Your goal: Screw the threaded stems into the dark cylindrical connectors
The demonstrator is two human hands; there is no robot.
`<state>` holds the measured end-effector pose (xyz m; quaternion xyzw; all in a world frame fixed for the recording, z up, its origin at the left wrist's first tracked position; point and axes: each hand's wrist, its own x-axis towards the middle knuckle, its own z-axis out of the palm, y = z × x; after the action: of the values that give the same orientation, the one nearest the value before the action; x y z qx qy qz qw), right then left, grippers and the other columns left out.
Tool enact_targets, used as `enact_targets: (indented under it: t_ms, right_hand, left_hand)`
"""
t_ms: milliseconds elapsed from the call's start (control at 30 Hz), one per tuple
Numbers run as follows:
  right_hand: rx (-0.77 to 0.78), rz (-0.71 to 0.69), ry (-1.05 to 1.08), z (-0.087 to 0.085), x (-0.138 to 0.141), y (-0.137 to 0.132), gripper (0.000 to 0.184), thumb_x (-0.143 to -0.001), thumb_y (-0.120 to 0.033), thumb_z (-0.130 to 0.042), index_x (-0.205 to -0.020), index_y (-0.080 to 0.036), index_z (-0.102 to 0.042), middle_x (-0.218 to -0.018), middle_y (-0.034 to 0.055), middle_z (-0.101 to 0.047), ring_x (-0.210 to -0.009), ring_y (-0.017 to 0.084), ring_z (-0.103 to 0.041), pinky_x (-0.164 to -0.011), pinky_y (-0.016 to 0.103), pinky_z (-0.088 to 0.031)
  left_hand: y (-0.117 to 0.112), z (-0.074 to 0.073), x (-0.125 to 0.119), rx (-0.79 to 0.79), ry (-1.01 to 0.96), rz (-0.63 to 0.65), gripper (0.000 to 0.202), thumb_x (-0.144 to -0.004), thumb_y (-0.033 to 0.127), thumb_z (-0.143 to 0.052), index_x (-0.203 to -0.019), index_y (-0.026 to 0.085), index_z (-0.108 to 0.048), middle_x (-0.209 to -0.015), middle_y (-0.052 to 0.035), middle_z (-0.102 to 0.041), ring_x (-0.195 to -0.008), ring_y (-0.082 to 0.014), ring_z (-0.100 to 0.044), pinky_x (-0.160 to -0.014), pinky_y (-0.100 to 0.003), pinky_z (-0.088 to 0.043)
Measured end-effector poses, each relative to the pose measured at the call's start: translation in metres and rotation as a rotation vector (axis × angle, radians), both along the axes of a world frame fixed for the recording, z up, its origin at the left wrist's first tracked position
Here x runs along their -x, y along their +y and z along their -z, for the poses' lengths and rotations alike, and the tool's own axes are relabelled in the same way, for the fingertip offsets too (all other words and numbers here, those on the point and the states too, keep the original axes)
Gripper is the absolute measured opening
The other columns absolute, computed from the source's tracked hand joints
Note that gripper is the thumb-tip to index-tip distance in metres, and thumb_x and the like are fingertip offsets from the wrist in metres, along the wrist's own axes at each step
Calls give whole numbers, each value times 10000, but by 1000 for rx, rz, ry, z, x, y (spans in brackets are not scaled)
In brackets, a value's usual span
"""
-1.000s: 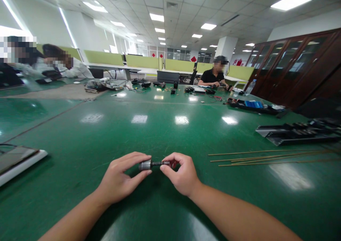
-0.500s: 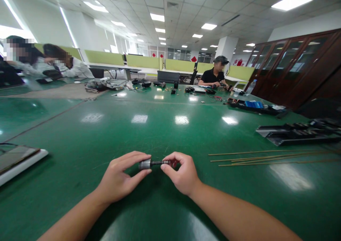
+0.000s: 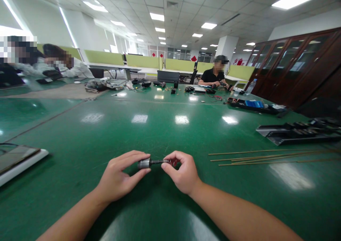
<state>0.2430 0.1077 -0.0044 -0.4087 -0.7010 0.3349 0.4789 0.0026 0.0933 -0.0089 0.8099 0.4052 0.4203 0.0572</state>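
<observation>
Between my two hands, just above the green table (image 3: 149,134), lies a small metal part (image 3: 144,163), roughly level: a thick grey cylinder at its left end and a thin dark shaft running right. My left hand (image 3: 121,177) grips the cylinder between thumb and fingers. The thumb and forefinger of my right hand (image 3: 182,171) pinch the shaft's right end, which looks ridged. Those fingers partly cover that tip, and I cannot make out the part's exact kind.
Several thin brass-coloured rods (image 3: 255,158) lie to the right, with black metal channels (image 3: 290,137) beyond. A white-edged device (image 3: 26,163) sits at left. Farther back are a tray with blue items (image 3: 253,104), scattered electronics, a seated person (image 3: 213,76) and two people at left.
Almost nothing differs. The metal part and my left hand have shifted very slightly left, and a little more of the shaft's ridged end shows by my right fingers.
</observation>
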Motion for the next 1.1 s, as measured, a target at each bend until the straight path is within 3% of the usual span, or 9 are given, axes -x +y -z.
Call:
enact_targets:
  t_ms: [200, 1100]
  right_hand:
    - [-9, 4, -11, 0, -1, 0, 44, -796, -211, -718, -827, -182, -728, -722, 12, -690, -660, 156, -599, -650, 268, -474]
    - [5, -11, 52, -1, -1, -1, 45, -789, -198, -711, -794, -153, -713, -696, 10, -658, -647, 147, -571, -644, 263, -456]
  left_hand:
    - [1, 1, 0, -23, 10, -3, 392, -800, 233, -756, -1185, 228, -682, -1105, -92, -704, -996, -223, -684, -881, -341, -578]
    - [0, 0, 5, 33, -4, -17, 447, -786, 208, -775, -1210, 276, -652, -1145, -37, -681, -1038, -186, -649, -925, -305, -520]
